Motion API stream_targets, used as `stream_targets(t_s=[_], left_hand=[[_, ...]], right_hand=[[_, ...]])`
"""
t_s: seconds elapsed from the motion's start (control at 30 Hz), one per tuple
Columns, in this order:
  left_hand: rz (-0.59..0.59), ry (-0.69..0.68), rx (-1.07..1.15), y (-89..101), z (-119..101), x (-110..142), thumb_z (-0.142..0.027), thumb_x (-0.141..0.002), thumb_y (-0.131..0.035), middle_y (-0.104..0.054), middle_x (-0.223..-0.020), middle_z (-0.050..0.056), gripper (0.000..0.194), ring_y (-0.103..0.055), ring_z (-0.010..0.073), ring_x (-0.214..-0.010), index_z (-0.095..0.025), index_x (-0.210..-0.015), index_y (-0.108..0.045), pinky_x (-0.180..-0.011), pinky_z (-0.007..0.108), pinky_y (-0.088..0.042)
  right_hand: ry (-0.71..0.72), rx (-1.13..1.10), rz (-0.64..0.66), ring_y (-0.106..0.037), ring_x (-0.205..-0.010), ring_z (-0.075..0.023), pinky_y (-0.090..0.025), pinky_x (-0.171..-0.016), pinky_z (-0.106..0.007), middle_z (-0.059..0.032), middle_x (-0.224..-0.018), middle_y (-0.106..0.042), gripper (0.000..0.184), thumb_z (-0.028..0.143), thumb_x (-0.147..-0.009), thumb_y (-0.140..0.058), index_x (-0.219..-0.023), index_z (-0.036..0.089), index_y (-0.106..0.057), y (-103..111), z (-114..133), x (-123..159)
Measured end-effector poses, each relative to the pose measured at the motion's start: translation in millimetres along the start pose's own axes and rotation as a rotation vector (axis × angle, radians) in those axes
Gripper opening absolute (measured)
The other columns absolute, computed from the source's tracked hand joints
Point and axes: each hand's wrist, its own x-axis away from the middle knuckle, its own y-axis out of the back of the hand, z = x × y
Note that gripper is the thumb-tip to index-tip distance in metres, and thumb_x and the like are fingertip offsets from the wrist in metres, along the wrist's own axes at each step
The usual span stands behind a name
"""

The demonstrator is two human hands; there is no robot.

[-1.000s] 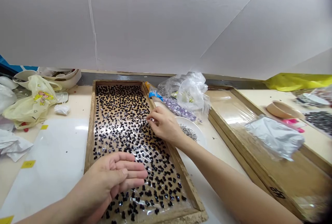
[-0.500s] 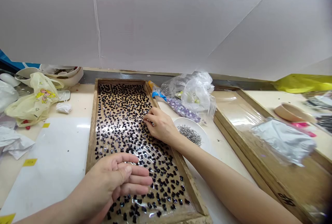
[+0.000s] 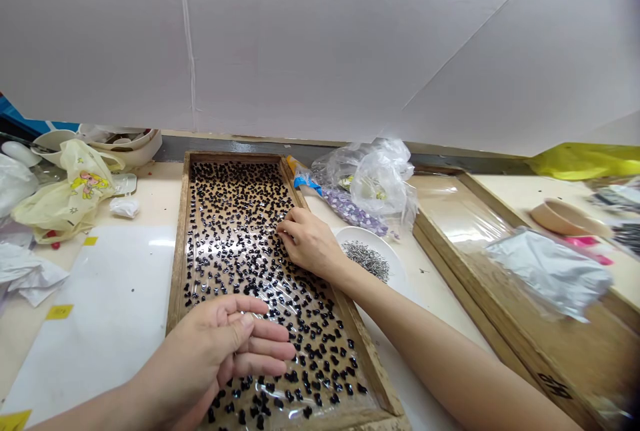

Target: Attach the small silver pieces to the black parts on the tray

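A wooden-framed tray [image 3: 177, 271] lined with clear film lies lengthwise before me, strewn with many small glossy black pieces [image 3: 280, 351]. Over its near left part hovers my left hand [image 3: 235, 344], palm turned up and sideways with the fingers stretched out; nothing shows on it. My right hand [image 3: 307, 241] reaches in over the tray's right edge. Its thumb and fingertips are pinched together down at the black pieces; whatever they hold is too small or hidden to make out. Right beside that wrist, a white plate [image 3: 397, 264] bears a heap of small silvery metal pieces [image 3: 367, 259].
Behind the plate lie a purple-patterned piping bag [image 3: 355, 211] and crumpled clear plastic bags [image 3: 377, 174]. A second wooden tray [image 3: 480, 304] on the right carries a silver pouch [image 3: 550, 271]. Left are a white sheet [image 3: 105, 304] and a yellow plastic bag [image 3: 65, 191]. A white panel [image 3: 320, 38] hangs across the back.
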Motion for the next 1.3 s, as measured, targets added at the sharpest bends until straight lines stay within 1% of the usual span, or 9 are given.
stream_targets(t_s=[0.17, 0.3, 0.4, 0.47, 0.57, 0.67, 0.97, 1.1, 1.3], left_hand=[[0.006, -0.011, -0.011, 0.5, -0.1, -0.3, -0.023, -0.086, -0.051, -0.067, -0.092, 0.013, 0.023, -0.067, 0.022, -0.086, -0.009, -0.104, -0.05, -0.08, 0.034, -0.051], [-0.006, -0.037, 0.004, 2.0, -0.6, -2.0, -0.023, -0.088, -0.05, -0.067, -0.094, 0.014, 0.021, -0.067, 0.02, -0.085, -0.009, -0.103, -0.051, -0.081, 0.034, -0.05], [-0.028, -0.069, 0.033, 2.2, -0.6, -3.6, -0.023, -0.089, -0.048, -0.066, -0.098, 0.016, 0.021, -0.065, 0.0191, -0.088, -0.008, -0.102, -0.052, -0.084, 0.034, -0.048], [-0.018, -0.111, 0.053, 1.7, 0.4, -4.2, -0.023, -0.088, -0.048, -0.065, -0.1, 0.015, 0.02, -0.063, 0.0186, -0.09, -0.008, -0.101, -0.054, -0.086, 0.033, -0.047], [0.009, -0.175, 0.045, 0.3, 3.2, -3.1, -0.022, -0.088, -0.048, -0.065, -0.097, 0.011, 0.019, -0.06, 0.014, -0.084, -0.01, -0.1, -0.057, -0.081, 0.028, -0.047], [0.031, -0.187, 0.017, -0.5, 5.8, -0.3, -0.023, -0.088, -0.046, -0.064, -0.098, 0.01, 0.021, -0.058, 0.0132, -0.082, -0.011, -0.099, -0.06, -0.078, 0.026, -0.045], [0.073, -0.204, 0.049, 1.2, 6.5, 0.6, -0.023, -0.087, -0.048, -0.064, -0.091, 0.007, 0.02, -0.058, 0.0152, -0.087, -0.013, -0.096, -0.063, -0.081, 0.028, -0.045], [0.087, -0.199, 0.057, 0.6, 6.9, 0.0, -0.023, -0.087, -0.048, -0.064, -0.095, 0.007, 0.019, -0.059, 0.0148, -0.089, -0.014, -0.095, -0.063, -0.08, 0.026, -0.045], [0.078, -0.177, 0.056, 0.1, 5.9, -0.8, -0.02, -0.087, -0.048, -0.064, -0.1, 0.007, 0.018, -0.059, 0.0143, -0.091, -0.014, -0.095, -0.062, -0.083, 0.026, -0.045]], right_hand=[[0.024, 0.011, 0.02, -0.049, -0.071, -0.0188, -0.04, -0.062, -0.03, -0.0094, -0.077, -0.055, 0.024, 0.012, -0.084, -0.045, -0.072, 0.015, -0.065, 1.1, -1.2, -2.6], [0.027, 0.014, -0.016, -0.049, -0.074, -0.0202, -0.041, -0.064, -0.032, -0.0102, -0.082, -0.056, 0.017, 0.013, -0.084, -0.047, -0.082, 0.015, -0.065, 19.3, 7.4, 3.2], [0.065, -0.13, -0.134, -0.05, -0.075, -0.0184, -0.043, -0.064, -0.031, -0.009, -0.083, -0.056, 0.015, 0.012, -0.084, -0.048, -0.089, 0.014, -0.062, 43.6, 35.7, 17.6], [0.139, -0.288, -0.153, -0.05, -0.076, -0.017, -0.043, -0.063, -0.029, -0.0073, -0.082, -0.056, 0.013, 0.01, -0.082, -0.05, -0.088, 0.015, -0.061, 57.1, 61.7, 28.8], [0.298, -0.33, -0.121, -0.049, -0.074, -0.0172, -0.043, -0.064, -0.032, -0.0081, -0.086, -0.06, 0.018, 0.011, -0.082, -0.049, -0.097, 0.014, -0.059, 65.4, 95.4, 40.0], [0.361, -0.263, -0.065, -0.048, -0.071, -0.0182, -0.042, -0.064, -0.034, -0.0095, -0.086, -0.062, 0.022, 0.01, -0.083, -0.043, -0.097, 0.012, -0.06, 63.7, 110.9, 42.3], [0.348, -0.203, -0.064, -0.05, -0.073, -0.0204, -0.04, -0.063, -0.036, -0.011, -0.084, -0.062, 0.024, 0.007, -0.083, -0.039, -0.095, 0.009, -0.06, 63.9, 111.5, 45.2], [0.299, -0.242, -0.091, -0.051, -0.075, -0.0206, -0.042, -0.063, -0.035, -0.0123, -0.089, -0.062, 0.022, 0.006, -0.079, -0.044, -0.095, 0.009, -0.059, 61.1, 111.5, 47.3], [0.303, -0.306, -0.071, -0.052, -0.073, -0.0196, -0.044, -0.064, -0.035, -0.0103, -0.08, -0.061, 0.018, 0.004, -0.078, -0.046, -0.088, 0.011, -0.06, 62.8, 114.6, 47.8]])
